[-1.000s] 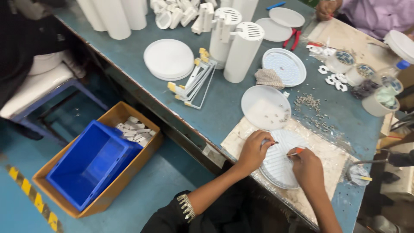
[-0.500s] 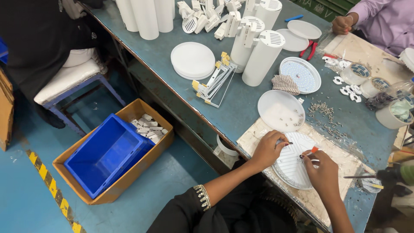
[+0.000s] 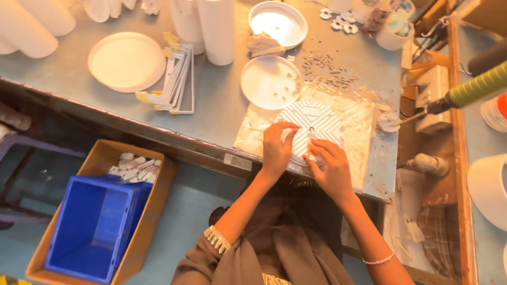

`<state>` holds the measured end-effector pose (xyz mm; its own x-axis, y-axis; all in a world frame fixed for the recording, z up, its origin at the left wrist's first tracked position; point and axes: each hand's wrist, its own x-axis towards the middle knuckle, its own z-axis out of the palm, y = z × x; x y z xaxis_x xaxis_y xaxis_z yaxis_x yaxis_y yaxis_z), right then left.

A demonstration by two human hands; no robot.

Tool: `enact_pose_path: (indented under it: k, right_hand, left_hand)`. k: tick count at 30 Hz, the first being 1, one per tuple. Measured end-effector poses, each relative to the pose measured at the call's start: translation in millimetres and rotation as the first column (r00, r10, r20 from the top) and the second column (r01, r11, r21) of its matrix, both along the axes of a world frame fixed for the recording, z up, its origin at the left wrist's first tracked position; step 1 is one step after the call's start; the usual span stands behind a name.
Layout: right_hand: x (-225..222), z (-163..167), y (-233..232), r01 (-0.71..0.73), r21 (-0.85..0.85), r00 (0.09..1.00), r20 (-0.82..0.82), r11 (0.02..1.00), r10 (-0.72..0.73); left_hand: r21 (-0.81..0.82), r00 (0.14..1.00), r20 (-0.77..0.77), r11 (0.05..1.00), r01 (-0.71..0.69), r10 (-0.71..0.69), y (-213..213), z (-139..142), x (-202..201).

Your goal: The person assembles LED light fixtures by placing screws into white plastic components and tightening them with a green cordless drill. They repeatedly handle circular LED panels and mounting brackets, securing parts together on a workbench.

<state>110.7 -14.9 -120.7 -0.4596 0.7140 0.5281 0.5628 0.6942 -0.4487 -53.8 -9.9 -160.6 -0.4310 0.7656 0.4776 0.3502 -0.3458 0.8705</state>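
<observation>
Fingers of both my hands pinch at the white slatted grille (image 3: 311,126) lying on the plastic sheet (image 3: 364,132) at twelve o'clock from me, left hand (image 3: 275,150) gripping its edge, right hand (image 3: 327,166) pressing a small piece I could fumble if the sheet slides.

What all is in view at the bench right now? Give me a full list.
Slotted round grille: one, white, on plastic sheet at bench's near edge.
Plastic sheet: one, clear, under grille.
Round dishes: two, white, behind grille.
Flat disc: one, white, bench left.
Tubes: several, white, upright at back.
Crate: one, blue, inside cardboard box on floor.
Left hand: on grille's near-left edge.
Right hand: at grille's near edge, pinching something small.
</observation>
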Motion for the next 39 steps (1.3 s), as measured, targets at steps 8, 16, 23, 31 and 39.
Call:
enact_pose_path:
  k: [8,16,23,31,39]
  right_hand:
    - [46,15,25,-0.146,-0.367,0.988,-0.099,0.918,0.118]
    - [46,-7,51,0.082,-0.137,0.994,-0.056,0.987,-0.09]
    - [49,4,-3,0.222,-0.056,0.975,0.03,0.973,-0.221]
    - [38,19,-10,0.018,-0.28,0.974,-0.214,0.96,-0.081]
    - [43,6,4,-0.097,-0.559,0.855,-0.47,0.823,-0.218]
  left_hand:
    - [-0.059,0.933,-0.269,0.971,0.23,-0.237,-15,13,20]
    - [-0.103,0.937,-0.223,0.962,0.253,-0.27,-17,10,24]
    - [-0.136,0.917,-0.195,0.935,0.327,-0.349,-26,8,28]
    - [-0.104,0.929,-0.183,0.946,0.308,-0.323,-26,8,30]
    - [-0.093,0.939,-0.168,0.953,0.288,-0.3,-23,6,29]
